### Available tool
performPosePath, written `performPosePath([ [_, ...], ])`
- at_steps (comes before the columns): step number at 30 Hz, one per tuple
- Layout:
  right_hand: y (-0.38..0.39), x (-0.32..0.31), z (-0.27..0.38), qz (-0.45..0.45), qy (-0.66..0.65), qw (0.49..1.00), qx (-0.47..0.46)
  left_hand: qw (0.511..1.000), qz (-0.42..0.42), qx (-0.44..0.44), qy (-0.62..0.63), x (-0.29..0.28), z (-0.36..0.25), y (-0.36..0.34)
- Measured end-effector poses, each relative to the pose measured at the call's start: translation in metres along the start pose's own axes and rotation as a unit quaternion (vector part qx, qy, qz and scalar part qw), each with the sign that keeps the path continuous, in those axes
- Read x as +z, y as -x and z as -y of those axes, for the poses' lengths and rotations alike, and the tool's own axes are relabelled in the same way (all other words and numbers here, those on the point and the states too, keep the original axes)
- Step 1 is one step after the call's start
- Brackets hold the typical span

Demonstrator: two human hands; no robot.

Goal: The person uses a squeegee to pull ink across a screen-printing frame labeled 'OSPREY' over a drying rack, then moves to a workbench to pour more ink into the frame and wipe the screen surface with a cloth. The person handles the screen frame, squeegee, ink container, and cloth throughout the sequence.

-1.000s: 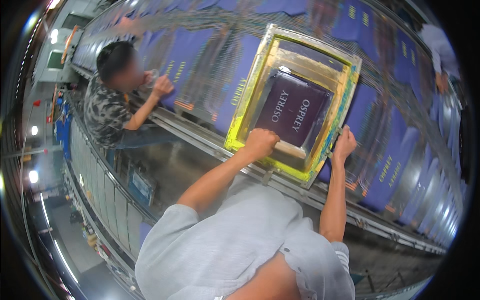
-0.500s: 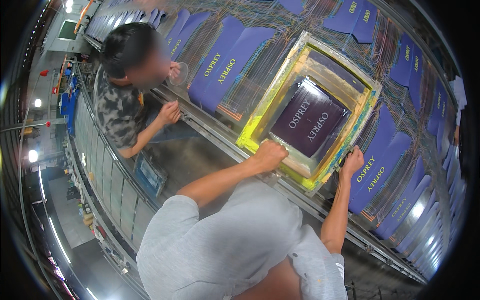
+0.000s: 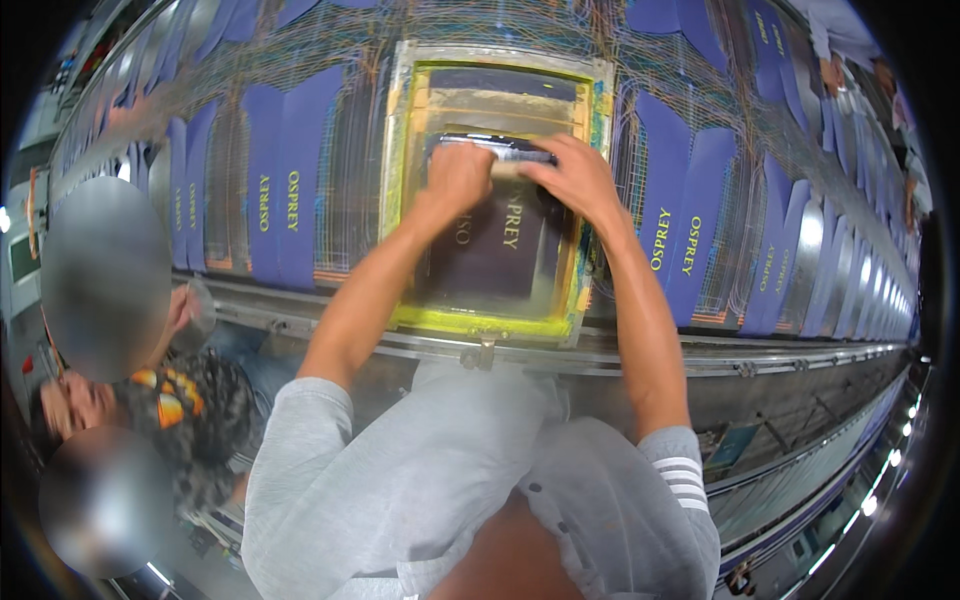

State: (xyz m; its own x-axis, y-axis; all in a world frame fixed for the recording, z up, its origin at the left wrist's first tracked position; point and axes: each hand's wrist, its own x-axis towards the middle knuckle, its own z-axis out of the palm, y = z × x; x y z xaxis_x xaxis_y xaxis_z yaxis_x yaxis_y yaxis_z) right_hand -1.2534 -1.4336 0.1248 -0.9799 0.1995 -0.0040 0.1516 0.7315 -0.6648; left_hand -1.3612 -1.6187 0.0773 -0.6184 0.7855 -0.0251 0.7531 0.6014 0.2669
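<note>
A screen-printing frame (image 3: 397, 180) with yellow-smeared edges lies on the long printing table in front of me. Inside it, pale lettering shows on the dark mesh panel (image 3: 480, 260). Both my hands are at a squeegee (image 3: 507, 170) toward the far part of the screen, and they cover most of it. My left hand (image 3: 461, 178) is a fist round its left end. The fingers of my right hand (image 3: 572, 178) curl over its right end. Shiny dark ink (image 3: 490, 137) lies along the squeegee's far side.
Purple cut pieces (image 3: 290, 180) with yellow lettering lie left of the frame, and more purple pieces (image 3: 680, 200) lie right. A metal rail (image 3: 700, 362) runs along the near edge. A co-worker in a patterned shirt (image 3: 205, 415) is at the left; others stand far right.
My left hand has carried the squeegee from the near end toward the far end. My right hand has left the frame's right edge and joined it. My view has turned.
</note>
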Motion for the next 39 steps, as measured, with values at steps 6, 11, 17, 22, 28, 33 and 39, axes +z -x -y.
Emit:
performPosePath([
  [6,-0.049,0.037,-0.02,0.091,0.19,0.977,-0.04,0.998,-0.013,0.059,0.004,-0.005,0.012,-0.043],
  [11,0.09,0.085,0.03,0.096,0.159,0.981,-0.059,0.996,0.071,-0.007,0.045,0.013,-0.026,0.113],
  [17,0.12,0.091,0.042,0.162,0.125,0.979,-0.018,0.991,0.123,0.009,0.05,0.006,-0.03,0.138],
  [22,-0.022,0.042,0.004,0.106,0.15,0.983,-0.005,0.999,0.03,0.029,0.014,-0.007,0.011,-0.011],
  [28,-0.011,0.055,-0.008,0.091,0.191,0.977,-0.02,0.999,0.028,0.045,0.009,-0.006,0.001,-0.006],
  [33,0.132,0.102,0.036,0.128,0.146,0.98,-0.051,0.993,0.107,0.01,0.052,0.016,-0.037,0.151],
  [39,0.135,0.064,-0.003,-0.089,-0.012,0.996,-0.015,0.994,0.091,-0.004,0.065,0.016,-0.053,0.187],
])
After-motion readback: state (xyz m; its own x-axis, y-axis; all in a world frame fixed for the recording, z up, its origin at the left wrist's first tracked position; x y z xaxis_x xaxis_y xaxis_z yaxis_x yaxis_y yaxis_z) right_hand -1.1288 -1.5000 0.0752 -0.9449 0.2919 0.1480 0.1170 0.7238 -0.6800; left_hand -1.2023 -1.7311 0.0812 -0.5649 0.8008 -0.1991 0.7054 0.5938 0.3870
